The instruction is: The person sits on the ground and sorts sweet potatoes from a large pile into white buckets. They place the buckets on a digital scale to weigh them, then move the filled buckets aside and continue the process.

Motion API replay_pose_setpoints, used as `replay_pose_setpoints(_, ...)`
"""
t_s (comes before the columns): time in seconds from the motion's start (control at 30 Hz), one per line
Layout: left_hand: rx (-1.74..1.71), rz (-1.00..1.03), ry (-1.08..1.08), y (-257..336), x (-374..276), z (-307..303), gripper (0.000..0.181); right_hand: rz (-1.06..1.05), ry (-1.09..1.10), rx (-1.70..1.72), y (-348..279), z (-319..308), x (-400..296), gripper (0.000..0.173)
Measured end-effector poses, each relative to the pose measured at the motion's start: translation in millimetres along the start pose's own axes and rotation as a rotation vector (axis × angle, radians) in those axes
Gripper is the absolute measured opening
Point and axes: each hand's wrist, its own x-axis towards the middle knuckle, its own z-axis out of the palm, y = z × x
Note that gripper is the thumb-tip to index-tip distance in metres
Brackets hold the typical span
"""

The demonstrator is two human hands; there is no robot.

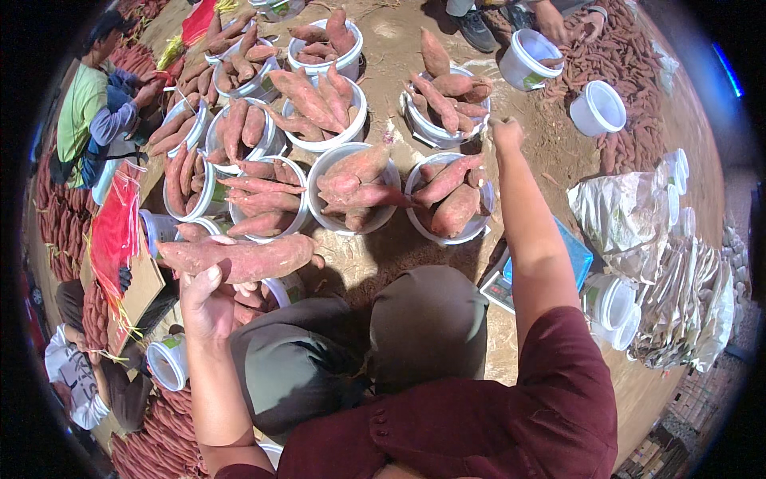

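Observation:
My left hand [206, 293] holds a large, long sweet potato [251, 258], lying sideways across the fingers with the thumb on the near side. Under it, partly hidden, is a white plastic bucket [276, 292] with more sweet potatoes. My right arm reaches forward. The right hand [507, 133] has its fingers curled beside the rim of a filled white bucket [440, 141]; whether it grips the rim or handle cannot be made out. Nearer to me stand two more filled buckets, one at the middle [311, 194] and one to its right [452, 240].
Several more filled buckets [305, 72] stand ahead and left. A blue-topped scale [577, 251] is partly behind my right forearm. Right are stacked paper sheets [682, 305], white buckets [598, 108] and a sweet potato heap [622, 54]. People work at the left [81, 120] and far right [547, 21].

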Motion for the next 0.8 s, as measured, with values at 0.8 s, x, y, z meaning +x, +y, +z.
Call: replay_pose_setpoints(0.8,0.074,-0.054,-0.043,-25,50,40,0.053,0.566,-0.427,0.923,48,95,54,0.013)
